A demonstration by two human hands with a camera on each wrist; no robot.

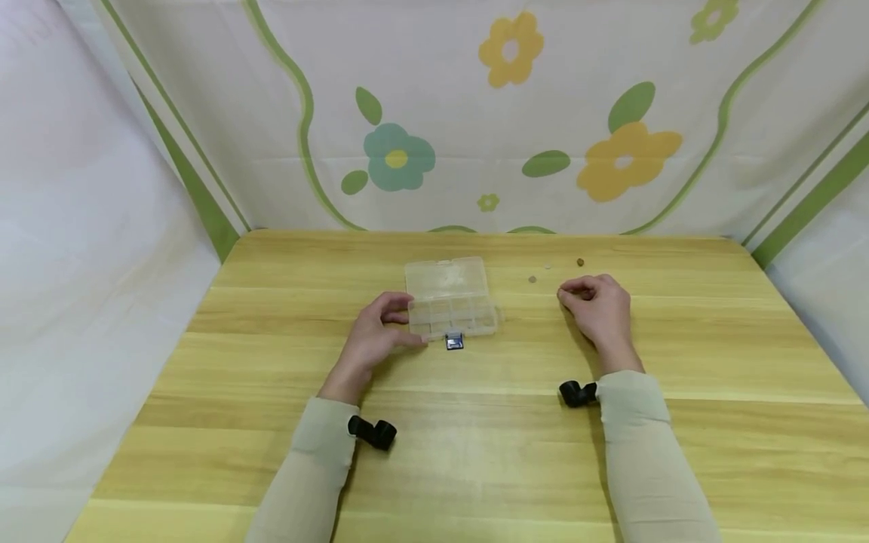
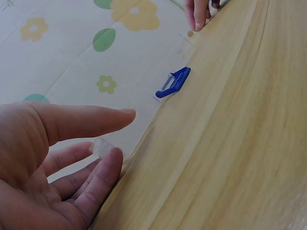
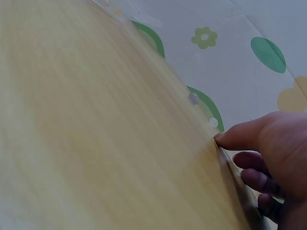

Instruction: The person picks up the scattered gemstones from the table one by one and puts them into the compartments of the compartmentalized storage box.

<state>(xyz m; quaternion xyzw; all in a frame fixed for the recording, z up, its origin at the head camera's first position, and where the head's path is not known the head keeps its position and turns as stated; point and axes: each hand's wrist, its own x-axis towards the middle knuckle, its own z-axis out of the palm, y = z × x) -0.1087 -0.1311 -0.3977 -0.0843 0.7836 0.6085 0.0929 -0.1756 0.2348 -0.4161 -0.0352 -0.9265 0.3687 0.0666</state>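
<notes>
A clear plastic compartment box [image 1: 453, 317] stands on the table with its lid [image 1: 446, 278] laid back. On its front edge is a blue latch [image 1: 454, 342], seen also as a blue clip [image 2: 173, 82] in the left wrist view. My left hand [image 1: 375, 335] holds the box's left end, thumb at the front corner and fingers at the side. To the right, my right hand [image 1: 600, 308] pinches thumb and forefinger together just above the table; a tiny brown bead appears between the tips, partly hidden. Close by lie a brown bead [image 1: 580, 262] and two pale beads [image 3: 193, 98].
The wood-grain table [image 1: 475, 452] ends at a flowered cloth [image 1: 462, 90] behind, with white cloth [image 1: 81, 264] on the left side as well. A black wrist camera [image 1: 373, 433] juts from the left sleeve, another camera [image 1: 577, 394] from the right.
</notes>
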